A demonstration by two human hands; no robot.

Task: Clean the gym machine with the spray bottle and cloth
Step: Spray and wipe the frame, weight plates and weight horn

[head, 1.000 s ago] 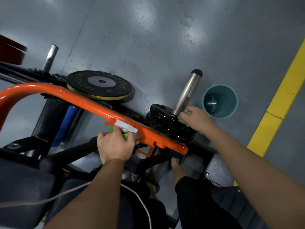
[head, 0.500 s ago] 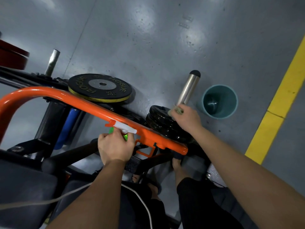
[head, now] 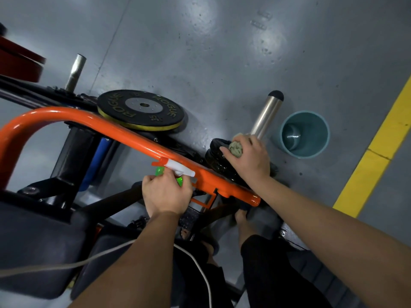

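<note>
My left hand [head: 165, 193] grips a green spray bottle [head: 178, 173] with a white and orange trigger head, held just below the orange bar [head: 124, 135] of the gym machine. My right hand [head: 250, 157] holds a crumpled pale green cloth [head: 236, 148] and presses it on the stack of black weight plates [head: 216, 162] at the base of a steel sleeve [head: 265, 115]. The bottle's body is mostly hidden by my fingers.
A black Rogue plate [head: 142, 111] sits on the frame to the left. A teal bucket [head: 304, 134] stands on the grey floor right of the sleeve. A yellow floor line [head: 373, 158] runs at the right. A second steel peg [head: 75, 72] rises at the far left.
My right hand with the cloth has slid along the top of the black plates near the sleeve's base, first left, then back down. My left hand keeps the bottle in place.
</note>
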